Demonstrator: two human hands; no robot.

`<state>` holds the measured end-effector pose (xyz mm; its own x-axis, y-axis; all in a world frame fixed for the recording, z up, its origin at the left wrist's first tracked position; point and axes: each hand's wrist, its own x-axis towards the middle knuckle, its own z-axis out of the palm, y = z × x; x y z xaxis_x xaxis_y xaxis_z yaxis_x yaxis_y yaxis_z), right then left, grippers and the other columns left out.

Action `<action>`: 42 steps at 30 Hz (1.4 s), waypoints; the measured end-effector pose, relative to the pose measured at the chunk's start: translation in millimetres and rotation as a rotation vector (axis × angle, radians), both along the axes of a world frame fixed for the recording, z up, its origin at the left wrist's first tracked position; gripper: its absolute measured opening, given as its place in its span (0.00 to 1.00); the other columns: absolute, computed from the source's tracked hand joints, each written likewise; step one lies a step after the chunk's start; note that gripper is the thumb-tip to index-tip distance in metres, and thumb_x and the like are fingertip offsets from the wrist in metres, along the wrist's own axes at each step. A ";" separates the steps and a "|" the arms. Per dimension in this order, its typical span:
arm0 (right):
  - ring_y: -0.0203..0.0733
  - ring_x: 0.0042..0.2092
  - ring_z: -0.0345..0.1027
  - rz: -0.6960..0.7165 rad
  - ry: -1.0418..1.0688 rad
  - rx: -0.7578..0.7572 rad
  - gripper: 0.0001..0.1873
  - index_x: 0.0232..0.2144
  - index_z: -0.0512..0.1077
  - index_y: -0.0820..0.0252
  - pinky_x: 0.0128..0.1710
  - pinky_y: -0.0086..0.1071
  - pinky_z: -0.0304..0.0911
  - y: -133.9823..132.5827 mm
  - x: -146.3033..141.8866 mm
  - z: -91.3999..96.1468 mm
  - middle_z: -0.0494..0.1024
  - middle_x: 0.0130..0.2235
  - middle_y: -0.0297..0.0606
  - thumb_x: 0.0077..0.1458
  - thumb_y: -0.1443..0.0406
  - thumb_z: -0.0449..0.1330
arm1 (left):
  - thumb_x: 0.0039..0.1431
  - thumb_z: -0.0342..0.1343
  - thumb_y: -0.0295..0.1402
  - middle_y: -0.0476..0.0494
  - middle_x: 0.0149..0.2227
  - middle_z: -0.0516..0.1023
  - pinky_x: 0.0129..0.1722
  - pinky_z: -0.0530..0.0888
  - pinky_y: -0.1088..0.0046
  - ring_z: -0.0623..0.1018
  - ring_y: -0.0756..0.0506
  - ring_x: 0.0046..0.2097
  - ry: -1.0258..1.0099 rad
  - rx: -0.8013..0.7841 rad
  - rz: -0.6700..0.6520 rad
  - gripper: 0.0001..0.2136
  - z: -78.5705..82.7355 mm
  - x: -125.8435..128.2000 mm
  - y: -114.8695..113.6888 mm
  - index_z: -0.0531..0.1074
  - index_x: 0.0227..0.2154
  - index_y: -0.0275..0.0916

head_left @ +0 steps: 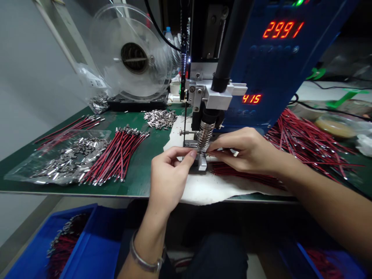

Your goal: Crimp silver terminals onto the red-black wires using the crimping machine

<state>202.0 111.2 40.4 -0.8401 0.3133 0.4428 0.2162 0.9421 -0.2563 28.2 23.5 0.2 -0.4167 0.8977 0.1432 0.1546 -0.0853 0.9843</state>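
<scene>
My left hand (170,176) is closed in a pinch at the left side of a small metal block (202,162), thumb and forefinger tips together. From the other side my right hand (247,151) pinches close to the same spot. Whatever sits between the fingertips is too small and covered to name. Directly above them the spring-wrapped tip (205,133) of a soldering machine (217,97) points down at the block. Beneath my right hand, a row of red and black wires (247,174) lies on a white cloth (203,192).
Left on the green table (139,176) lie a bundle of red-black wires (116,155), a bag of metal connectors (72,159) and a loose connector pile (159,119). More wires (296,143) heap at right. A clear spool (133,58) stands behind; blue bins (101,232) sit below.
</scene>
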 end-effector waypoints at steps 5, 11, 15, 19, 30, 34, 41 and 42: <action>0.32 0.27 0.69 -0.025 0.010 0.006 0.07 0.32 0.76 0.63 0.28 0.25 0.61 -1.9 -0.7 0.3 0.78 0.28 0.37 0.56 0.71 0.57 | 0.50 0.63 0.37 0.44 0.30 0.77 0.23 0.64 0.79 0.73 0.50 0.30 -0.002 0.025 0.002 0.08 -0.3 0.2 0.2 0.78 0.28 0.38; 0.33 0.27 0.68 -0.036 0.024 0.022 0.07 0.32 0.76 0.62 0.28 0.26 0.61 -2.3 -0.7 0.9 0.78 0.28 0.36 0.56 0.70 0.57 | 0.54 0.59 0.40 0.49 0.26 0.70 0.17 0.55 0.80 0.60 0.57 0.20 -0.195 0.120 0.022 0.11 -1.2 0.4 1.3 0.73 0.30 0.37; 0.34 0.28 0.70 -0.025 0.052 0.059 0.07 0.32 0.76 0.63 0.29 0.27 0.62 -1.7 -0.9 0.8 0.78 0.29 0.38 0.56 0.70 0.57 | 0.59 0.51 0.46 0.51 0.23 0.63 0.15 0.49 0.80 0.55 0.58 0.17 -0.498 0.275 0.103 0.17 2.5 -0.5 -1.5 0.70 0.28 0.36; 0.35 0.30 0.71 -0.016 0.097 0.101 0.06 0.32 0.76 0.63 0.30 0.28 0.64 -3.1 -1.2 0.9 0.79 0.30 0.39 0.57 0.69 0.58 | 0.61 0.51 0.40 0.52 0.18 0.59 0.15 0.50 0.81 0.56 0.56 0.18 -0.518 0.329 0.238 0.14 5.0 -0.4 -12.6 0.67 0.24 0.36; 0.36 0.33 0.73 0.140 0.375 -0.057 0.02 0.31 0.75 0.58 0.31 0.28 0.68 -46.2 -13.4 13.3 0.80 0.28 0.37 0.52 0.69 0.63 | 0.55 0.58 0.30 0.50 0.22 0.70 0.22 0.65 0.78 0.65 0.52 0.22 -0.096 0.045 -0.143 0.02 -6.1 46.4 -61.7 0.74 0.30 0.39; 0.39 0.38 0.76 0.264 0.431 -0.089 0.07 0.36 0.75 0.60 0.38 0.32 0.68 -53.3 -20.6 6.2 0.82 0.33 0.38 0.52 0.70 0.64 | 0.56 0.57 0.32 0.50 0.17 0.68 0.22 0.65 0.77 0.64 0.52 0.20 -0.053 0.074 -0.084 0.13 -1.9 49.7 -62.8 0.69 0.17 0.37; 0.31 0.19 0.61 0.037 0.280 0.122 0.08 0.23 0.73 0.61 0.19 0.28 0.55 -17.6 2.3 15.1 0.74 0.19 0.34 0.54 0.68 0.61 | 0.54 0.58 0.41 0.45 0.30 0.79 0.28 0.65 0.73 0.73 0.46 0.29 0.453 -0.027 0.300 0.11 31.5 -38.9 -61.5 0.79 0.35 0.41; 0.31 0.19 0.58 0.037 0.222 0.142 0.10 0.22 0.72 0.60 0.19 0.29 0.53 -9.6 6.7 16.4 0.71 0.18 0.33 0.55 0.66 0.60 | 0.53 0.59 0.41 0.45 0.28 0.78 0.29 0.65 0.72 0.73 0.45 0.29 0.590 -0.058 0.369 0.11 36.8 -54.7 -58.5 0.80 0.34 0.41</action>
<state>208.7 101.5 56.8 -0.7269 0.2056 0.6552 0.1342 0.9783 -0.1580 -26.5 -35.0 37.1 -0.5628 0.7257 0.3957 0.6739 0.1257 0.7281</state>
